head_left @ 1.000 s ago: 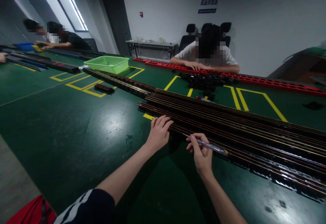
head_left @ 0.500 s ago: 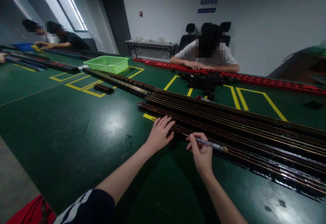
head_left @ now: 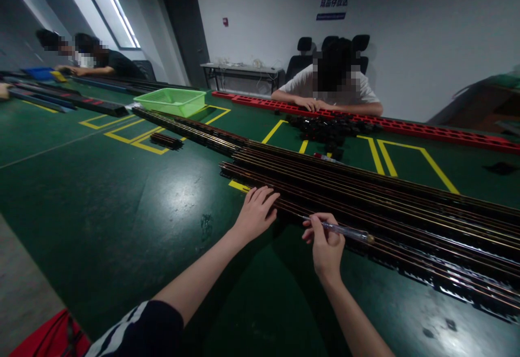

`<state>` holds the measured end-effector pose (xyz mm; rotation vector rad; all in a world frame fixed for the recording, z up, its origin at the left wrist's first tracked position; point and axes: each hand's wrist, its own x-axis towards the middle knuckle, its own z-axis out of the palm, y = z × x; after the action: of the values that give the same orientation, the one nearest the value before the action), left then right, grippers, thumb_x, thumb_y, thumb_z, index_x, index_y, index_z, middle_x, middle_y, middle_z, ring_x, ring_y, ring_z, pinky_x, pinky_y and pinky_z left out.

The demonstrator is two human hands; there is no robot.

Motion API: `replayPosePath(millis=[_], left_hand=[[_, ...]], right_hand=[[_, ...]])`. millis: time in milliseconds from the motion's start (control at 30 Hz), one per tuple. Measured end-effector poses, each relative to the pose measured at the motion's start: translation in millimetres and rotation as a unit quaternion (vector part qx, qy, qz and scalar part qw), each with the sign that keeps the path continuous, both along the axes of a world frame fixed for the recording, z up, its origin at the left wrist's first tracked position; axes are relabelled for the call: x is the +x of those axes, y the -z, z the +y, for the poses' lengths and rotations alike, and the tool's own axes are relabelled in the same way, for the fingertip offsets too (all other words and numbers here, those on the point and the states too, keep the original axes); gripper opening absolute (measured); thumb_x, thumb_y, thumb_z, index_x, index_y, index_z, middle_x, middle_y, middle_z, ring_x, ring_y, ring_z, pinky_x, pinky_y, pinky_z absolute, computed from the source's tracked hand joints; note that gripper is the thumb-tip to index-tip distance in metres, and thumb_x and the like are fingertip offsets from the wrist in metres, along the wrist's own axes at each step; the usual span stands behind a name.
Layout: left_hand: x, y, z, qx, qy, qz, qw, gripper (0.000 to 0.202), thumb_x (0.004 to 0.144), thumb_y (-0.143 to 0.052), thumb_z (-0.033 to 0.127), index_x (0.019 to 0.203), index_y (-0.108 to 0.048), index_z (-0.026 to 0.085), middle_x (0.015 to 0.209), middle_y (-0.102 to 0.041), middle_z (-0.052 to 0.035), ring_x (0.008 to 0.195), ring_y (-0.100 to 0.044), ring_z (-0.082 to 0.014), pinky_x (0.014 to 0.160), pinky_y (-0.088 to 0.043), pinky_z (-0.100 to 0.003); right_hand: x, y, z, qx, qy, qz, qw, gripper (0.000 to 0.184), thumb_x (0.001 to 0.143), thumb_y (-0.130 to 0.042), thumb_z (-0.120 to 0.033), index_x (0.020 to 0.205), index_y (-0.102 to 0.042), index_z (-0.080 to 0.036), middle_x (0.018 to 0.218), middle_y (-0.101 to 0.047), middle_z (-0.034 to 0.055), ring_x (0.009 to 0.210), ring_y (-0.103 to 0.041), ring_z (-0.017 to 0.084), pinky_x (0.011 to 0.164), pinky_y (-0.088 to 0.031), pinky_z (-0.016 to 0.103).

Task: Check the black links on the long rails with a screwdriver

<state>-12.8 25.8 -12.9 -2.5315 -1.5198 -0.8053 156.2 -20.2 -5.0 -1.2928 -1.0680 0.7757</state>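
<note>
Long dark strips [head_left: 365, 200] with thin copper- and gold-coloured lines along them lie side by side across the green table [head_left: 122, 227]. My left hand [head_left: 258, 211] rests on the near left part of these strips, its fingers spread and holding nothing. To the right, my right hand [head_left: 327, 243] pinches a slim screwdriver [head_left: 351, 233] with a clear handle. Its thin shaft points left, with the tip at the nearest strip; whether the tip touches it I cannot tell.
Behind the strips stand a light-green basket [head_left: 173, 101] and a heap of small black parts [head_left: 320, 129]. A long red rack [head_left: 439, 127] runs along the far edge, where a person [head_left: 337, 75] leans over it. A short dark bundle [head_left: 166, 141] lies left.
My right hand has slid a little to the right along the strips with the screwdriver. My left hand stays in place.
</note>
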Motion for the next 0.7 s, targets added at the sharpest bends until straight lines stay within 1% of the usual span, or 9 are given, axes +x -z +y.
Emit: replayPosePath(millis=[67, 300, 533, 700], left_hand=[[0.2, -0.6, -0.1, -0.002, -0.001, -0.001, 1.000, 0.037, 0.085, -0.046, 0.021, 0.121, -0.050, 0.019, 0.124, -0.054, -0.0080, 0.122, -0.042, -0.0217, 0.107, -0.026, -0.043], [0.4, -1.2, 0.2, -0.001, 0.000, -0.001, 1.000, 0.036, 0.084, -0.046, 0.021, 0.120, -0.050, 0.018, 0.120, -0.055, -0.0078, 0.119, -0.045, -0.0217, 0.105, -0.027, -0.043], [0.0, -0.7, 0.7, 0.002, 0.003, -0.001, 1.000, 0.036, 0.084, -0.046, 0.022, 0.120, -0.050, 0.019, 0.120, -0.055, -0.0073, 0.118, -0.045, -0.0216, 0.105, -0.027, -0.043], [0.1, -1.0, 0.3, 0.001, 0.002, -0.001, 1.000, 0.036, 0.084, -0.046, 0.022, 0.120, -0.050, 0.020, 0.120, -0.055, -0.0072, 0.117, -0.045, -0.0217, 0.105, -0.027, -0.043]], right_hand=[[0.7, 0.0, 0.0, -0.001, 0.002, 0.001, 1.000, 0.027, 0.081, -0.055, -0.044, 0.079, -0.053, -0.018, 0.063, -0.062, 0.0012, 0.042, -0.055, 0.011, 0.038, -0.041, 0.021], [3.0, 0.5, 1.8, -0.006, -0.028, 0.003, 1.000, 0.028, 0.079, -0.056, -0.045, 0.079, -0.054, -0.018, 0.065, -0.062, 0.0017, 0.043, -0.056, 0.011, 0.039, -0.041, 0.021], [3.5, 3.7, 3.8, -0.011, -0.024, 0.006, 1.000, 0.028, 0.080, -0.056, -0.045, 0.079, -0.053, -0.017, 0.064, -0.061, 0.0006, 0.043, -0.056, 0.010, 0.041, -0.042, 0.021], [2.9, 3.8, 3.0, 0.005, -0.029, 0.005, 1.000, 0.026, 0.080, -0.056, -0.044, 0.079, -0.053, -0.018, 0.064, -0.061, 0.0004, 0.043, -0.055, 0.010, 0.041, -0.042, 0.021]])
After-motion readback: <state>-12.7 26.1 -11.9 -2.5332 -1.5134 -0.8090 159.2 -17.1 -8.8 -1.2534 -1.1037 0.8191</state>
